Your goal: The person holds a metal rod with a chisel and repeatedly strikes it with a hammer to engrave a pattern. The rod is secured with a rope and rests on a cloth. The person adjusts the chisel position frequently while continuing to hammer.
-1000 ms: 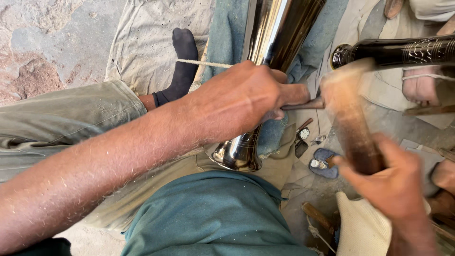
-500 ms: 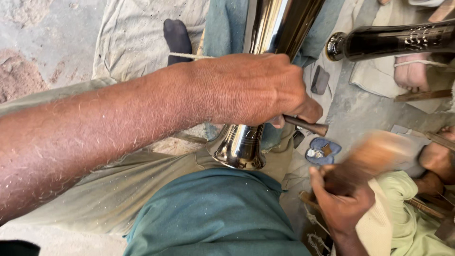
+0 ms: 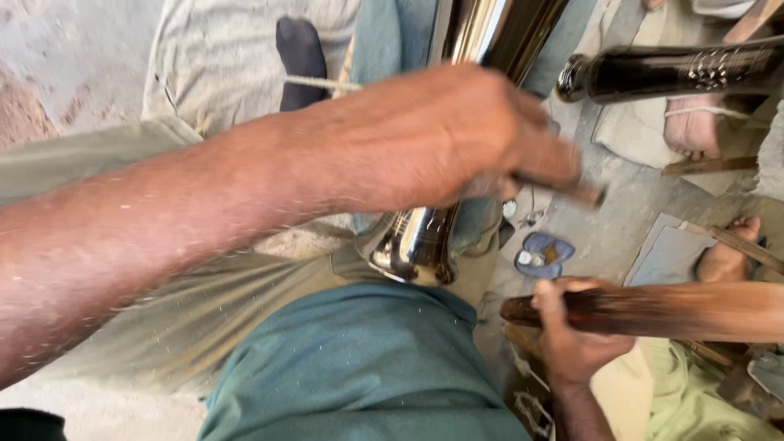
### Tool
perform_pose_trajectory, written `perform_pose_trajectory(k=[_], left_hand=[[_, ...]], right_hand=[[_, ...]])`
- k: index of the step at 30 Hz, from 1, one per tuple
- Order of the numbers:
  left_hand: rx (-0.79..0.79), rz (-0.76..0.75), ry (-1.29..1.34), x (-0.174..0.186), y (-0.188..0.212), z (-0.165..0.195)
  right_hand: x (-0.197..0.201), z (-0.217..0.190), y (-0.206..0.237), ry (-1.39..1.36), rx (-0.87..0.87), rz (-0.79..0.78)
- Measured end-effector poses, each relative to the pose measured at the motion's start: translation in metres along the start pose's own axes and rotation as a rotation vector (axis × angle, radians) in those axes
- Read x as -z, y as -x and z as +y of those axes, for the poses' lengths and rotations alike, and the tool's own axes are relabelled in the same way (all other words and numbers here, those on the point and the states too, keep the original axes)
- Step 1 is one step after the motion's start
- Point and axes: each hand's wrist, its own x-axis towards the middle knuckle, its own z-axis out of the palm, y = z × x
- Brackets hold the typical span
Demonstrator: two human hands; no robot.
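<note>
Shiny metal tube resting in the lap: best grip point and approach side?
Probably the straight shaft of the shiny polished metal tube, just above its rounded lower end, wrapped across its width. It lies lengthwise along the legs, so come from the left side, as the left hand does. The right hand is taken up with a brown wooden stick.

No pkgs, labels, signs or screens in view.
</note>
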Motion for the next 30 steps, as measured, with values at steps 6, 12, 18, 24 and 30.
perform_pose_trajectory(k=[6,12,18,24,30], left_hand=[[0.103,0.307,-0.029,-0.012,0.017,0.002],[0.257,0.267,-0.190,-0.024,0.020,0.000],[0.342,0.217,-0.226,-0.028,0.011,0.008],[0.231,0.180,-0.203,-0.024,0.012,0.005],[0.227,0.163,-0.178,-0.024,0.011,-0.001]], right_hand=[[0.027,-0.034,-0.056,-0.339,0.001,-0.041],[0.030,-0.054,-0.096,-0.338,-0.085,-0.220],[0.015,-0.073,-0.114,-0.125,-0.018,-0.194],[0.007,-0.081,-0.125,0.559,0.304,-0.428],[0.018,-0.066,-0.114,0.392,0.133,-0.341]])
